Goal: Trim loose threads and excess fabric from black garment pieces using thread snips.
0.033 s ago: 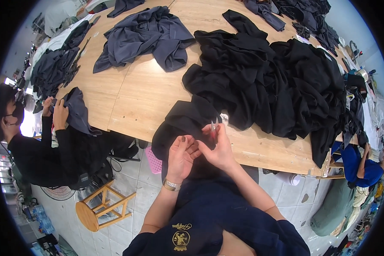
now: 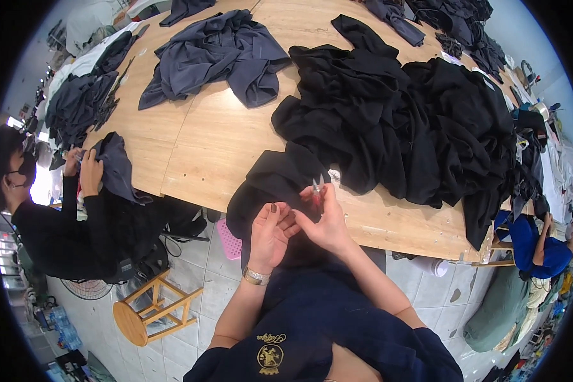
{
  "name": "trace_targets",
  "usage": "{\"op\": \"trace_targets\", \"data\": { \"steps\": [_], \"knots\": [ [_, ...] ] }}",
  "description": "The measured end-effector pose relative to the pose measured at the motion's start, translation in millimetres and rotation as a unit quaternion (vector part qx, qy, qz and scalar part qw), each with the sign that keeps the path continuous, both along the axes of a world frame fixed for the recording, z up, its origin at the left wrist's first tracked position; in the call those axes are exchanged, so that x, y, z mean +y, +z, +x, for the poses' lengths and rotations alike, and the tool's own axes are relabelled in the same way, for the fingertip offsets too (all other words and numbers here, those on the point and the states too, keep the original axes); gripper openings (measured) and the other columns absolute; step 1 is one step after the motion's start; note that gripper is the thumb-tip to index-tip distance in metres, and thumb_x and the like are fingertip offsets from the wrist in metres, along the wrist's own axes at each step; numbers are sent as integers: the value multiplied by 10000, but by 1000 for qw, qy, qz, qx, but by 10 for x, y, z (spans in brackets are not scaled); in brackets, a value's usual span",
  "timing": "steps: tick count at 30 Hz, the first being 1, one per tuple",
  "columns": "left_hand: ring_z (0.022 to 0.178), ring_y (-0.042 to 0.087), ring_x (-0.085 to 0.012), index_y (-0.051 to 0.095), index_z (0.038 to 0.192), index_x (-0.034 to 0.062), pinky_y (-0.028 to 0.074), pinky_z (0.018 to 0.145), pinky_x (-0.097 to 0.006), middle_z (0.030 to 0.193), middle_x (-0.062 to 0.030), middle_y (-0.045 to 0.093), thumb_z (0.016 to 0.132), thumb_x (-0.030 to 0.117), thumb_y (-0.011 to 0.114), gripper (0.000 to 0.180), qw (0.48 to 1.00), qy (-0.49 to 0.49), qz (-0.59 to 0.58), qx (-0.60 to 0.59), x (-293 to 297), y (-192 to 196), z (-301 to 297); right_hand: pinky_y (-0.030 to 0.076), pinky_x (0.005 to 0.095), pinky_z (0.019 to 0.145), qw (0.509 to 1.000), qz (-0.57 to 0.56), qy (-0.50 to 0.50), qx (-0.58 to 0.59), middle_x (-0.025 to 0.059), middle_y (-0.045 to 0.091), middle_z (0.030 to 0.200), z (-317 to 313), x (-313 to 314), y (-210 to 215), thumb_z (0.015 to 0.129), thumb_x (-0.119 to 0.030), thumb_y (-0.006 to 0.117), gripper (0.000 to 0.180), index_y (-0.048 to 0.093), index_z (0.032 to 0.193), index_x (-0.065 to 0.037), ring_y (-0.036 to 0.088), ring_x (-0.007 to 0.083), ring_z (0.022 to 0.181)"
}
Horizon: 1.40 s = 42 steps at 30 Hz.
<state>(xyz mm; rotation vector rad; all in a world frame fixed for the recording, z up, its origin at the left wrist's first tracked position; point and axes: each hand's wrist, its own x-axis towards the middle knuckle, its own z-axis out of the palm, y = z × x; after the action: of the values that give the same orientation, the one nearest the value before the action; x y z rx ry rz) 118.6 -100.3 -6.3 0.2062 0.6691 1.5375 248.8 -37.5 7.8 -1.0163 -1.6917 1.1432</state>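
Both hands work one black garment (image 2: 270,184) at the worktop (image 2: 197,146) edge: right hand (image 2: 328,219) grips pink snips (image 2: 316,189), left hand (image 2: 268,232) pinches fabric; nothing has shifted.

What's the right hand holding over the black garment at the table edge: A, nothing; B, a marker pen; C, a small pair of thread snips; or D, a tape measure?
C: the right hand grips small thread snips with pink handles, their metal tips pointing up over the black garment.

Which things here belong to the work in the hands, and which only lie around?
In the work:
- left hand pinching the black garment
- right hand holding small thread snips

Lying about:
- black clothes pile
- grey garments
- wooden stool
- pink basket
- wooden table
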Motion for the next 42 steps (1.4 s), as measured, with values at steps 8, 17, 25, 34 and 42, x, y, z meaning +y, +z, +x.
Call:
{"op": "trace_targets", "data": {
  "steps": [8, 17, 25, 34, 42],
  "knots": [
    [958, 605, -195, 596, 946, 67, 516, 828, -391, 1000, -57, 625, 929, 211, 537, 156, 999, -9, 37, 35, 34, 29, 12, 429, 237, 733, 991, -85, -1, 104, 50, 555, 865, -2, 27, 25, 832, -77, 630, 256, 424, 970, -15, 517, 100, 819],
    [1054, 566, -200, 576, 935, 53, 532, 828, -407, 1063, -55, 589, 941, 180, 510, 143, 994, -4, 63, 90, 36, 25, 20, 363, 314, 511, 994, -96, 30, -30, 96, 436, 564, 291, 99, -40, 929, -276, 508, 290, 493, 778, -29, 434, 152, 521],
    [1047, 574, -220, 565, 926, 38, 529, 829, -394, 1075, -83, 589, 938, 177, 517, 147, 995, -6, 65, 73, 30, 51, 10, 408, 440, 538, 971, -39, 96, -213, 156, 553, 604, 266, 72, 28, 909, -387, 493, 341, 491, 793, -66, 562, 377, 624],
    [1035, 582, -227, 558, 909, 43, 532, 821, -397, 1051, -76, 590, 942, 159, 505, 132, 995, -13, 56, 79, 20, 11, 18, 417, 447, 547, 972, -19, 96, -216, 152, 568, 615, 228, 122, 87, 901, -391, 498, 336, 498, 804, -70, 578, 373, 637],
    [937, 590, -174, 559, 893, 48, 525, 818, -391, 1001, -54, 579, 933, 156, 527, 119, 994, 14, 37, 101, 41, -27, 24, 426, 366, 537, 989, 5, -3, -145, 114, 532, 649, 199, 79, -28, 828, -230, 650, 262, 476, 869, -39, 553, 306, 582]
  ]
}}
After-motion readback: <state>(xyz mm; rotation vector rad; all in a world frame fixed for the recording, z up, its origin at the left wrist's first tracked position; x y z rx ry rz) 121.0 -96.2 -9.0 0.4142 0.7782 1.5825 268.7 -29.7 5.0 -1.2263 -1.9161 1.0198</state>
